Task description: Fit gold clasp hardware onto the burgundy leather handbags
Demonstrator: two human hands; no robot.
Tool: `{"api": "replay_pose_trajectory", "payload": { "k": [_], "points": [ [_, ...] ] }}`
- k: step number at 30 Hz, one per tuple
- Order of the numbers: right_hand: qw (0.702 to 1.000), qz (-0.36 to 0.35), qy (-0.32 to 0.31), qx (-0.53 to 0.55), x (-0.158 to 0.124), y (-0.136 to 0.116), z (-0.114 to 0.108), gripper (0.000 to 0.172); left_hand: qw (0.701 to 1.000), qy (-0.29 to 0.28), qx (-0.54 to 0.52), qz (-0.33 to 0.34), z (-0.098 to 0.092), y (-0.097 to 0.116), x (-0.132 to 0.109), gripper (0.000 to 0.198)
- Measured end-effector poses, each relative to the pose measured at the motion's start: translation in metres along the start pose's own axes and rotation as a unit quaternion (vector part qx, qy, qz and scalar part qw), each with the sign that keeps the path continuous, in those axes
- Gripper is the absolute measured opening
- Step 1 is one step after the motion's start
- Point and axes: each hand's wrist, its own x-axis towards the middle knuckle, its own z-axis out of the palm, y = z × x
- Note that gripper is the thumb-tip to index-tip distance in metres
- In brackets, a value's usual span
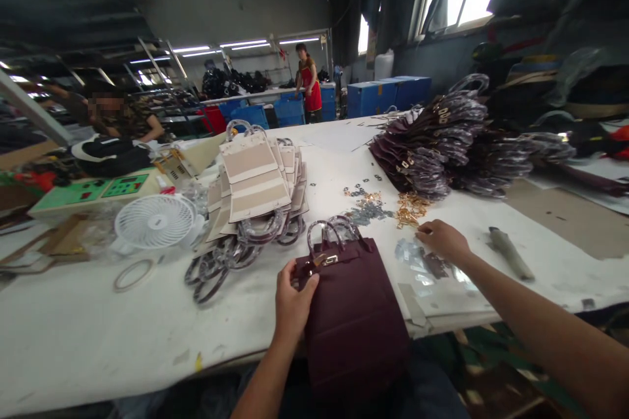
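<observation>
A dark maroon handbag piece [356,314] with plastic-wrapped handles and a gold clasp [330,260] hangs over the table's front edge. My left hand [293,298] grips its upper left edge, thumb in front beside the metal fittings. Further right, my right hand [445,241] is over the table with thumb and forefinger pinched together; whatever they hold is too small to make out. Just beyond those fingertips lies a heap of gold metal fittings [411,208], with grey metal plates [368,211] to its left. Clear plastic pieces [417,265] lie under and beside the right hand.
To the left, beige-backed bag panels [255,177] are stacked near a white fan [156,221] and a tape roll [133,275]. Maroon bag pieces [437,137] are piled at the back right. A wrapped tool [511,252] lies on the right. Two other people are further back.
</observation>
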Motion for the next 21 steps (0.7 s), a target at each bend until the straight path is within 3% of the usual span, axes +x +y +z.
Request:
{"api": "replay_pose_trajectory", "payload": {
  "k": [2,4,6,8,11,13,17,21],
  "points": [
    [1.0,-0.011,-0.002,0.022,-0.003,-0.002,-0.004,0.018,0.992,0.023,0.084,0.094,-0.009,0.01,-0.003,0.065],
    [0.997,-0.022,-0.003,0.076,-0.016,-0.014,-0.007,0.02,0.964,0.031,0.158,0.213,-0.015,0.027,-0.002,0.059],
    [0.979,-0.03,-0.024,0.198,-0.039,-0.04,-0.004,0.024,0.925,-0.014,0.218,0.31,-0.014,0.047,0.002,0.048],
    [0.928,-0.03,-0.081,0.363,-0.07,-0.076,0.007,0.027,0.886,-0.1,0.278,0.358,-0.006,0.065,0.008,0.043],
    [0.849,-0.038,-0.163,0.501,-0.11,-0.128,0.038,0.028,0.833,-0.211,0.372,0.351,0.01,0.08,0.021,0.037],
    [0.822,-0.04,-0.171,0.542,-0.126,-0.149,0.06,0.028,0.807,-0.247,0.422,0.33,0.018,0.085,0.028,0.021],
    [0.832,-0.042,-0.134,0.536,-0.133,-0.155,0.087,0.025,0.788,-0.272,0.454,0.314,0.026,0.09,0.036,0.011],
    [0.866,-0.131,-0.086,0.475,-0.138,-0.151,0.085,0.014,0.827,-0.339,0.383,0.234,0.028,0.099,0.047,0.006]
  ]
}}
